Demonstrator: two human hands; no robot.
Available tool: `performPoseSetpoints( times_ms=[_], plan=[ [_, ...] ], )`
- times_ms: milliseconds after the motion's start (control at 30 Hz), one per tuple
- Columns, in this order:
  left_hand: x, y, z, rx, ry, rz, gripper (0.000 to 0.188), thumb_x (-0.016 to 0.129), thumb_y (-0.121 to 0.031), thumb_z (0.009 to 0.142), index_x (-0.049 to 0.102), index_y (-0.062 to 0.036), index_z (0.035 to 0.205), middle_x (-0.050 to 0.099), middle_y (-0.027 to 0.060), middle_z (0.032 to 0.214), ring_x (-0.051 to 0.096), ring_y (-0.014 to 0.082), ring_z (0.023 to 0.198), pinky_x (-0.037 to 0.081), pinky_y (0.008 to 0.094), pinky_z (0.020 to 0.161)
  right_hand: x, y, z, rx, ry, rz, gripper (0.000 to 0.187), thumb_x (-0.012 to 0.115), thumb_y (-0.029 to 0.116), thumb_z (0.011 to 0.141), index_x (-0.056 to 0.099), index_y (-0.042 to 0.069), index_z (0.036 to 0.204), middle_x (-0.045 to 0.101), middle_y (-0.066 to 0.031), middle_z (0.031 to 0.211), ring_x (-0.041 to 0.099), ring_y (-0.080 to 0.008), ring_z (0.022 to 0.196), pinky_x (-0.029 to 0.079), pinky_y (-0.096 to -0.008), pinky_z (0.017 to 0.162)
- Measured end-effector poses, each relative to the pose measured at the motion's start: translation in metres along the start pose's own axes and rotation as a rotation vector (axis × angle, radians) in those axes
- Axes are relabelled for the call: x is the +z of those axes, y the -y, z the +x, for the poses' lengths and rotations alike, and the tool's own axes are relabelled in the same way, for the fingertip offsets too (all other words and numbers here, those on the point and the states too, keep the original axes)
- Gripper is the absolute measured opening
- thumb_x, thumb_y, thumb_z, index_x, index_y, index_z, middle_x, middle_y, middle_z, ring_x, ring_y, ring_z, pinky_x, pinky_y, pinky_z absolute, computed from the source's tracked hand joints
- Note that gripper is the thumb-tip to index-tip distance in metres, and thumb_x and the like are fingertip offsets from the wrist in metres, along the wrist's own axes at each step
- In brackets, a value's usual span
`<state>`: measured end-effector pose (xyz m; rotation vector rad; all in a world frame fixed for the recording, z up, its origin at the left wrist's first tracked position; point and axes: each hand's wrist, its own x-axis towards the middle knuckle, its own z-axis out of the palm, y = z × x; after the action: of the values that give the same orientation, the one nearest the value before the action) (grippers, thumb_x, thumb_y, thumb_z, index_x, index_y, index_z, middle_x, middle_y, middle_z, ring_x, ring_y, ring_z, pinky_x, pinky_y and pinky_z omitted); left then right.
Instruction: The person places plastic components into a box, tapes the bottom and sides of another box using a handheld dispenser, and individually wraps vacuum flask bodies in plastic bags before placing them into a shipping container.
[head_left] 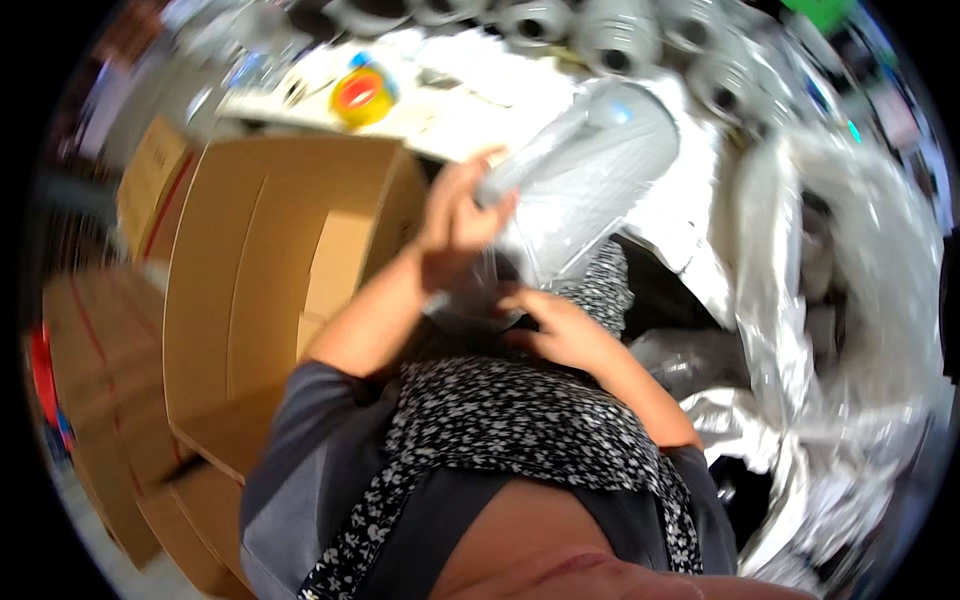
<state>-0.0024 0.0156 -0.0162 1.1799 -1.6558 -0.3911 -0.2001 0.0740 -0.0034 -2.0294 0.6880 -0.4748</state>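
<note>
Apparently my left fingers are curling part-open against the grey cylinder, my right fingers bending by its film; blur is hiding both grips; slickness could be causing slips

Carton left, bag right, cylinder between.

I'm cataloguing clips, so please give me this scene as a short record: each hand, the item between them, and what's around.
left hand: at the item's handle-like part, exact grip blurred
right hand: near the item's lower end, contact unclear
item: grey, roughly cylindrical container in clear plastic, tilted
left side: open cardboard box
back: similar grey containers; yellow-and-red round object
right side: large clear plastic bag
</note>
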Motion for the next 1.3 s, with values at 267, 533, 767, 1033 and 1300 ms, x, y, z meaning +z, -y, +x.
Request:
performPoseSetpoints(
  times_ms=[267,533,767,1033,1300],
  plan=[
    [-0.309,-0.033,-0.097,-0.626,-0.435,-0.018,0.031,0.061,-0.019,0.084,0.057,-0.0016,0.11,0.06,0.0051,0.102,0.055,0.0129,0.094,0.042,0.0256,0.083,0.002,-0.012,-0.01,0.369,-0.048,0.33,0.032,0.06,0.003,0.081,0.056,0.001,0.112,0.064,-0.0084,0.094,0.059,-0.0127,0.088,0.044,-0.0241,0.079],
    [-0.191,0.136,-0.279,-1.104,0.823,0.803,0.028,0.053,-0.032,0.082,0.063,-0.0109,0.098,0.063,0.0179,0.089,0.06,0.0324,0.081,0.047,0.0405,0.072,0.014,0.003,0.039,0.295,0.131,0.063,0.031,0.061,0.007,0.08,0.057,0.003,0.111,0.063,-0.0104,0.095,0.059,-0.0201,0.091,0.045,-0.0285,0.081],
    [-0.041,0.234,-0.292,-1.117,0.849,0.612,0.027,0.053,-0.027,0.084,0.061,-0.0081,0.101,0.062,0.0139,0.092,0.059,0.0265,0.084,0.048,0.0365,0.074,-0.119,0.023,0.051,0.421,-0.232,-0.435,0.023,0.063,0.015,0.079,0.062,0.007,0.1,0.064,-0.0109,0.098,0.061,-0.0239,0.09,0.047,-0.0324,0.079],
    [-0.071,0.24,-0.36,-1.276,0.76,0.482,0.025,0.054,-0.021,0.087,0.059,-0.0049,0.106,0.06,0.0093,0.095,0.057,0.0197,0.088,0.048,0.032,0.075,-0.315,0.087,0.258,-0.463,-0.747,-1.66,0.06,0.065,0.012,0.071,0.044,0.023,0.126,0.045,-0.0111,0.126,0.044,-0.0345,0.113,0.04,-0.0411,0.09],
    [-0.092,0.064,-0.037,-0.662,-0.162,-0.599,0.022,0.049,-0.004,0.089,0.052,0.0025,0.11,0.059,0.0112,0.102,0.056,0.0162,0.097,0.042,0.0256,0.088,-0.363,0.091,0.222,-0.313,-0.756,-1.556,0.058,0.068,0.01,0.066,0.047,0.017,0.119,0.044,-0.0139,0.125,0.044,-0.0352,0.113,0.04,-0.0409,0.09]
  ],
)
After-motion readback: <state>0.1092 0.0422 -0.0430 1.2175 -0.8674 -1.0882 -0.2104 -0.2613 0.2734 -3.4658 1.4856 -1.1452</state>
